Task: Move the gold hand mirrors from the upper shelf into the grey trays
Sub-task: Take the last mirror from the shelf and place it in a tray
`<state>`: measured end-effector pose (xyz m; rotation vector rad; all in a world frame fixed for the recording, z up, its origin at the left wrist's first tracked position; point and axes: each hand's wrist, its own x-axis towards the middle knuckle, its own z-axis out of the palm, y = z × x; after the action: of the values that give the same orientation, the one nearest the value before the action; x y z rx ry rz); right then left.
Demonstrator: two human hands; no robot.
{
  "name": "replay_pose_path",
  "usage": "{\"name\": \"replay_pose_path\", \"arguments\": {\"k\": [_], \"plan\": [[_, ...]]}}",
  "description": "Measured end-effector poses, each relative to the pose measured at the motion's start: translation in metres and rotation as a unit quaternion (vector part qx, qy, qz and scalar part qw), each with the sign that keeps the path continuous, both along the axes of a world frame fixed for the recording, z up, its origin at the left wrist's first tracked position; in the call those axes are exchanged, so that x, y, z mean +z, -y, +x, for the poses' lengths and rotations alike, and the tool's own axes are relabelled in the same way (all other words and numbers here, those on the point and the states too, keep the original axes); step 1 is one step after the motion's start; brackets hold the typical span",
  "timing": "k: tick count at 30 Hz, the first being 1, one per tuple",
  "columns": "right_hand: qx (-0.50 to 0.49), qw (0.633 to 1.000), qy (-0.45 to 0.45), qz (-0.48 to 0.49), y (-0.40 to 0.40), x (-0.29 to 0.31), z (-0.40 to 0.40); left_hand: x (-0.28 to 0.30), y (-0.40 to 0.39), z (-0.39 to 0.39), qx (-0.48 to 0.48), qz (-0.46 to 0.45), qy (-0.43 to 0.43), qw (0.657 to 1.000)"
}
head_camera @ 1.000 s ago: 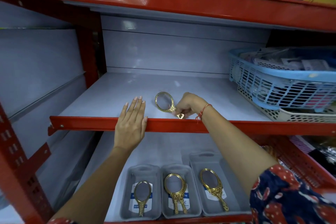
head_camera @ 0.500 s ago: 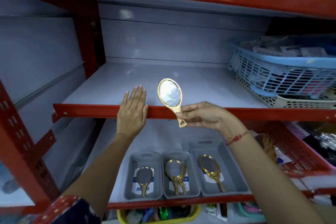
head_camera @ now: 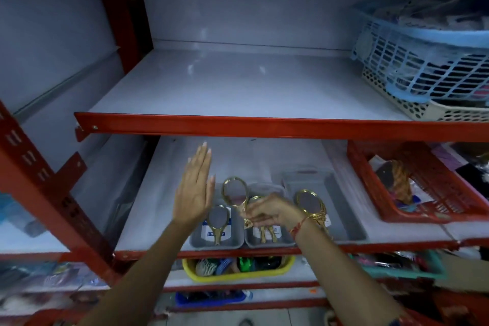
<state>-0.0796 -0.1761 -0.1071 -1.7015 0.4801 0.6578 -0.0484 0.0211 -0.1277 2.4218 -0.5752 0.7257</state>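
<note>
Tray labels (head_camera: 215,230) blurred, no legible text

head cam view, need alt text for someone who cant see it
A person's right hand holds a gold hand mirror by its handle above grey trays already holding mirrors. The left hand hovers open beside it.

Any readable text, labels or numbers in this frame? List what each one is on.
Nothing legible.
White card with blue band under the mirror in the left grey tray: printed, too blurred to read.
Card in the middle grey tray: blurred and partly hidden by the right hand.
Card in the right grey tray: only a corner shows, unreadable.
Packets in the blue basket: print too blurred.
</note>
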Motion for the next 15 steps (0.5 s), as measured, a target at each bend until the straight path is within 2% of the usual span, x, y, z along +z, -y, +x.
{"name": "replay_pose_path", "arguments": {"k": [1,3,4,6,8,10,13,15], "plan": [[-0.009,1.000,-0.004,0.002,-0.007,-0.011,0.002,-0.012,-0.002,-0.008,0.007,-0.059,-0.062,0.996],[-0.028,1.000,-0.012,0.006,-0.024,-0.032,0.011,-0.025,0.002,-0.018,0.037,-0.184,-0.176,0.966],[-0.040,0.999,-0.017,-0.001,-0.032,-0.042,0.014,-0.029,0.005,-0.021,0.063,-0.247,-0.236,0.938],[-0.062,0.997,-0.025,-0.034,-0.048,-0.071,0.027,-0.035,0.009,-0.017,0.108,-0.336,-0.372,0.858],[-0.065,0.994,-0.036,-0.077,-0.060,-0.105,0.037,-0.045,0.009,-0.012,0.125,-0.345,-0.469,0.803],[-0.072,0.991,-0.058,-0.096,-0.069,-0.142,0.046,-0.057,0.008,-0.006,0.140,-0.338,-0.517,0.774],[-0.082,0.978,-0.023,-0.189,-0.083,-0.137,0.046,-0.074,0.010,-0.002,0.163,-0.355,-0.548,0.739],[-0.024,0.970,-0.007,-0.241,-0.088,-0.121,0.042,-0.085,0.009,-0.002,0.155,-0.381,-0.564,0.716]]}}
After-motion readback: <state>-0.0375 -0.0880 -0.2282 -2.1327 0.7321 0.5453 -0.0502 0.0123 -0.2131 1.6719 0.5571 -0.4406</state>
